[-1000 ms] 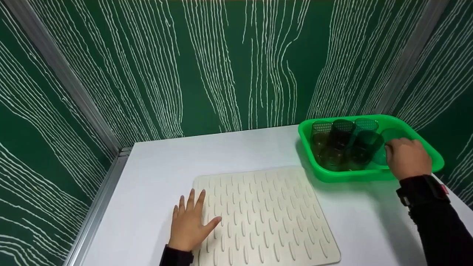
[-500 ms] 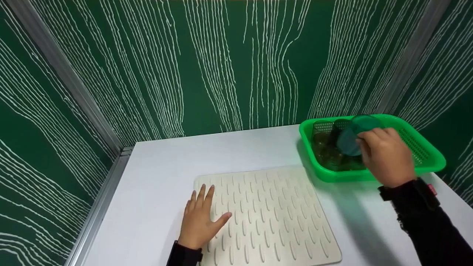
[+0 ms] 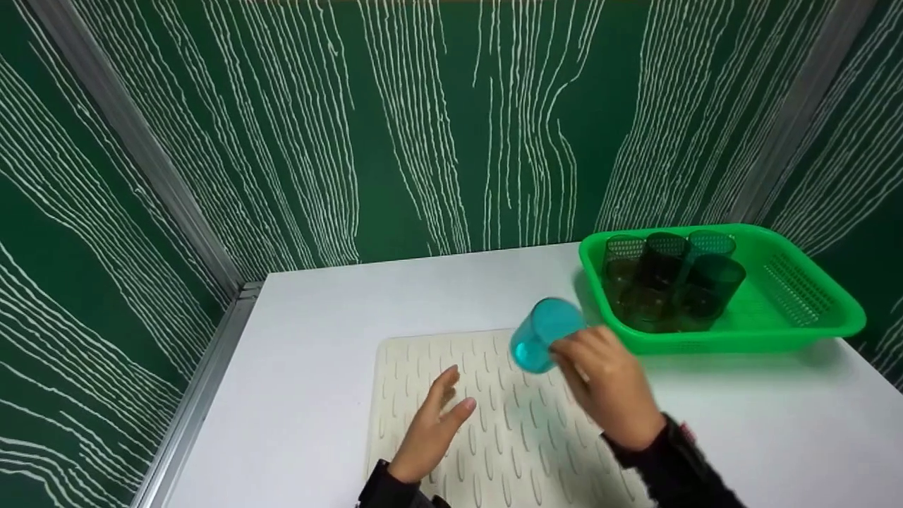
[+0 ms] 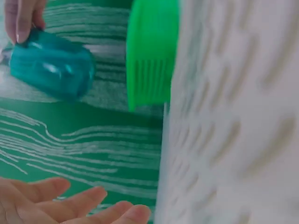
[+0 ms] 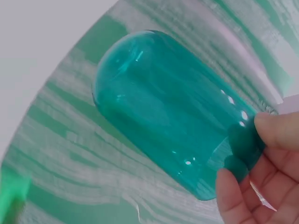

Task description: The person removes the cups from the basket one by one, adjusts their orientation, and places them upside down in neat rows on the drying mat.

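Note:
A clear teal cup (image 3: 543, 331) tilts in the air over the beige ridged mat (image 3: 494, 402). My right hand (image 3: 610, 384) pinches its rim between thumb and fingers; in the right wrist view the teal cup (image 5: 163, 107) has its rounded base away from the fingers (image 5: 231, 198). To the left of it, my left hand (image 3: 430, 430) hovers over the mat with thumb and fingers apart, holding nothing. The left wrist view shows the left hand's fingers (image 4: 84, 205) below the teal cup (image 4: 53, 65), apart from it.
A green basket (image 3: 748, 342) stands at the back right of the white table (image 3: 303, 353), with several dark and teal cups (image 3: 712, 282) grouped in its left part. Green walls with white lines rise behind and beside the table.
My right hand has lifted the teal cup from the basket and carried it left over the mat. My left hand has moved right and turned from palm-down to sideways.

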A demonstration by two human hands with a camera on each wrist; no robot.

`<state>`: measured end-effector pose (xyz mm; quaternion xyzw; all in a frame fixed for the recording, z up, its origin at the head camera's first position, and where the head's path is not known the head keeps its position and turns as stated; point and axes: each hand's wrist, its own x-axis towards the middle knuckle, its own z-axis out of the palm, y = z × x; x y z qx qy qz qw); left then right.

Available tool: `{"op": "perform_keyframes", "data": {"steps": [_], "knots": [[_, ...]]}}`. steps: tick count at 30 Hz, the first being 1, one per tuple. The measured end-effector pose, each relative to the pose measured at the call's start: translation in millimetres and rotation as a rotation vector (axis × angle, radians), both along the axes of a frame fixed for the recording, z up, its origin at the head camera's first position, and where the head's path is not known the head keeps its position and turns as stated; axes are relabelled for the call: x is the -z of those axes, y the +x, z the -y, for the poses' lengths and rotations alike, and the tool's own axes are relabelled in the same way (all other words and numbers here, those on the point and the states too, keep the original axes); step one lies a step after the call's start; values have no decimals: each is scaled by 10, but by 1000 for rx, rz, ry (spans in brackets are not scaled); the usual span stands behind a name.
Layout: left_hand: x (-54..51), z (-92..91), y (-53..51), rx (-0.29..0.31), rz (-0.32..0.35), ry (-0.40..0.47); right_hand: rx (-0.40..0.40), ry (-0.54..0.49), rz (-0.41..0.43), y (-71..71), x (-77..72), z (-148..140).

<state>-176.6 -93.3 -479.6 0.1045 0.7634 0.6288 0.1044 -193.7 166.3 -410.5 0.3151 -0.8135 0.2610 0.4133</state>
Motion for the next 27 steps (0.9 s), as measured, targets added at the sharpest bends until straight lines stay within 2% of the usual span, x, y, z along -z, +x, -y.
{"op": "perform_keyframes", "data": {"steps": [5, 8, 11, 14, 18, 23, 27], "knots": [[0, -130, 25, 33, 217, 376, -31, -2, 7, 158, 164, 259], [15, -198, 9, 40, 357, 566, -50, -11, 5, 221, 217, 376], [27, -243, -4, 45, 441, 723, -98, -20, -12, 248, 278, 476], [19, -257, -7, 56, 462, 838, -145, -22, -38, 255, 338, 554], [-16, -245, -19, 57, 423, 897, -175, -20, -40, 261, 391, 610], [-46, -208, -35, 54, 378, 948, -184, 3, -13, 269, 422, 638], [-50, -160, -42, 47, 343, 946, -188, 17, 12, 267, 428, 647]]}}
